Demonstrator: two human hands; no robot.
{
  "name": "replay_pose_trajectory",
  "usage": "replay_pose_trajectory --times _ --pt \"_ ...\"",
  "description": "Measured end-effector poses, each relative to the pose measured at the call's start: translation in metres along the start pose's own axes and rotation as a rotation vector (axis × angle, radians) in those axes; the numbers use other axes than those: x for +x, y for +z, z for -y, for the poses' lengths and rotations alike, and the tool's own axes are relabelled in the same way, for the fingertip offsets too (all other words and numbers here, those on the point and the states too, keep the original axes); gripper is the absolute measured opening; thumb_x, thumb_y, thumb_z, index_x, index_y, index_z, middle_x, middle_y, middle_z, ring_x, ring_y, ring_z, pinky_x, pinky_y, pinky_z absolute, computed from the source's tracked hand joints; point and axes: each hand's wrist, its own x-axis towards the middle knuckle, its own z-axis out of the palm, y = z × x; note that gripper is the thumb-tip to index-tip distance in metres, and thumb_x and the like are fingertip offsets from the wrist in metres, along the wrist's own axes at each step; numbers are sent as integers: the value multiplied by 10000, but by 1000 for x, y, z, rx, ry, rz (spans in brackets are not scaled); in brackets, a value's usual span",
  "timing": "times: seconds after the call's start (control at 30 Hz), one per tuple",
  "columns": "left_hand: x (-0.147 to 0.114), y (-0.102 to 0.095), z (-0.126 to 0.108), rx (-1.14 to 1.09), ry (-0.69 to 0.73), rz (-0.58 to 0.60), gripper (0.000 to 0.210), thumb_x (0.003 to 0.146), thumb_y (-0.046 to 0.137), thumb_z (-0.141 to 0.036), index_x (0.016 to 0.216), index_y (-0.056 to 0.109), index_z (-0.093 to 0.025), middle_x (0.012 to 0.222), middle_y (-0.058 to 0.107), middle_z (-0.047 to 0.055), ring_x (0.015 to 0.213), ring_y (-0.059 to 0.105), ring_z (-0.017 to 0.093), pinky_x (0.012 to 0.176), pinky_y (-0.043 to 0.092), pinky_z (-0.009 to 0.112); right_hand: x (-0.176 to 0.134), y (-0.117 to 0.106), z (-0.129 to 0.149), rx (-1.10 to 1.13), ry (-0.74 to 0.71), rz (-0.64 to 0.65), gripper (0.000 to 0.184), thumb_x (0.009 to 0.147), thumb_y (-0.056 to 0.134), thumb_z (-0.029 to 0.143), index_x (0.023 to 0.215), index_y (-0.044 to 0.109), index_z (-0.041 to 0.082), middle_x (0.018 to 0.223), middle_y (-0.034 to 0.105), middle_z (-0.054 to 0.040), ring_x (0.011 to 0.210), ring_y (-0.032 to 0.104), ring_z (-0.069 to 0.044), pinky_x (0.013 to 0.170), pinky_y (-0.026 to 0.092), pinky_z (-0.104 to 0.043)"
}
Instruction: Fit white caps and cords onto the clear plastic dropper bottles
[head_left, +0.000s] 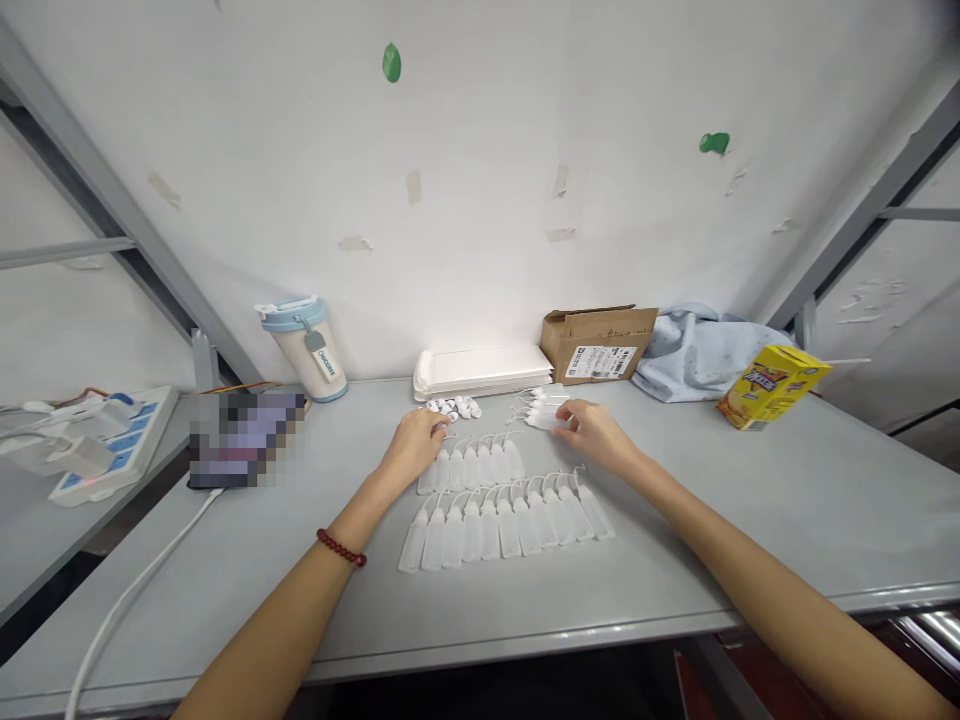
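My left hand (412, 445) is closed, its fingertips pinched beside a small pile of white caps (456, 408); whatever is between them is too small to make out. Farther right, my right hand (596, 432) has thumb and fingers round the end of a small translucent plastic bottle (546, 412), in a bunch of similar ones with thin tips. Between my arms, several flat translucent bottles with thin curved tips lie side by side in a front row (499, 527) and a shorter back row (480, 465), which my left hand partly covers.
Against the wall stand a blue-lidded tumbler (311, 350), a stack of white trays (484, 370) and a cardboard box (600, 345). A light blue cloth (694, 350) and a yellow carton (772, 388) are at right. At left lie a phone (247, 440) with a white cable and a power strip (124, 450).
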Motion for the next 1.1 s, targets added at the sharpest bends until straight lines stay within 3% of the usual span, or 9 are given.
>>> replay_pose_trajectory --times 0.17,0.27,0.47,0.6,1.1 --pt "-1 -2 -2 -43 -24 -8 222 766 491 -158 837 700 -187 827 704 59 764 629 203 736 468 306 -2 0 4 -66 -39 -64 160 766 589 252 897 583 162 973 607 -97 739 559 -194 644 420 -300" --pt "-1 -3 -5 -79 -65 -46 191 766 517 -190 861 682 -172 845 703 63 782 635 202 728 473 302 -8 -2 16 -16 -165 -101 179 827 530 290 959 576 177 946 597 -92 765 560 -199 655 433 -311" --pt "-3 -4 -18 -168 -128 -118 176 770 556 -249 897 636 -156 840 692 53 736 643 170 710 502 286 -26 -3 45 141 -458 223 273 927 385 305 1094 581 212 913 570 -87 811 547 -189 715 452 -313" --pt "-6 -6 -29 -217 -97 -133 140 771 555 -244 858 625 -159 851 687 53 722 639 165 702 505 290 -31 1 51 107 -453 311 313 940 354 335 1118 585 220 912 540 -87 821 542 -193 735 459 -322" --pt "-10 -10 -41 -358 -114 -127 126 756 570 -255 821 613 -156 850 678 56 720 620 168 689 500 297 -26 0 46 53 -390 354 337 945 344 361 1056 629 219 834 521 -68 775 528 -183 718 452 -318"
